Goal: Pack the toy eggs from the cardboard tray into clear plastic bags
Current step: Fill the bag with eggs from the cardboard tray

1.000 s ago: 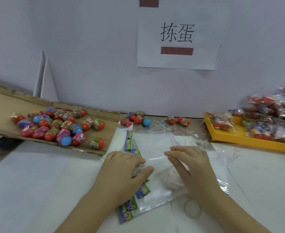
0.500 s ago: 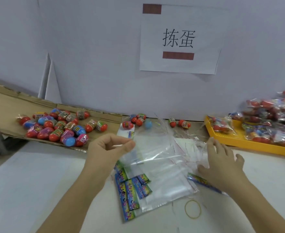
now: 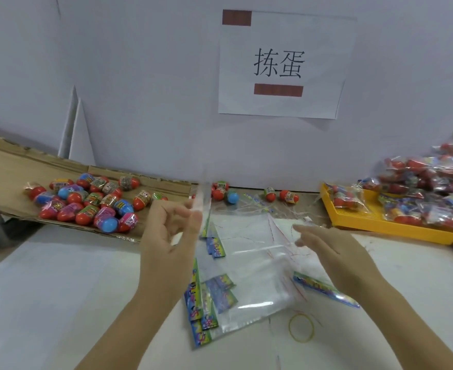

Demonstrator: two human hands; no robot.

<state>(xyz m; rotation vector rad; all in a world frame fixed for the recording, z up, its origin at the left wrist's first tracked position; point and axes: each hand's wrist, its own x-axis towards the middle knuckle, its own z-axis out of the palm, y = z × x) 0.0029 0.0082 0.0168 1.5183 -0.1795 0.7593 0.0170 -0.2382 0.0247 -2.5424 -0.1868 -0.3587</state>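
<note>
Several red, blue and pink toy eggs (image 3: 86,204) lie in a heap on the flat cardboard tray (image 3: 6,169) at the left. My left hand (image 3: 166,236) is raised in front of the tray and pinches the top edge of a clear plastic bag (image 3: 246,236) between thumb and fingers. My right hand (image 3: 335,252) reaches in from the right with fingers straight, its tips at the bag's other edge. Under the lifted bag lies a pile of clear bags (image 3: 246,297) with colourful header cards (image 3: 201,303).
A few loose eggs (image 3: 222,192) sit by the wall behind the bags. A yellow tray (image 3: 380,225) at the right holds several packed bags (image 3: 428,193). A yellow rubber band (image 3: 301,327) lies near the pile. A paper sign (image 3: 278,65) hangs on the wall.
My left hand has lifted one clear bag up off the pile. My right hand has left the pile and moved up to the bag's right edge.
</note>
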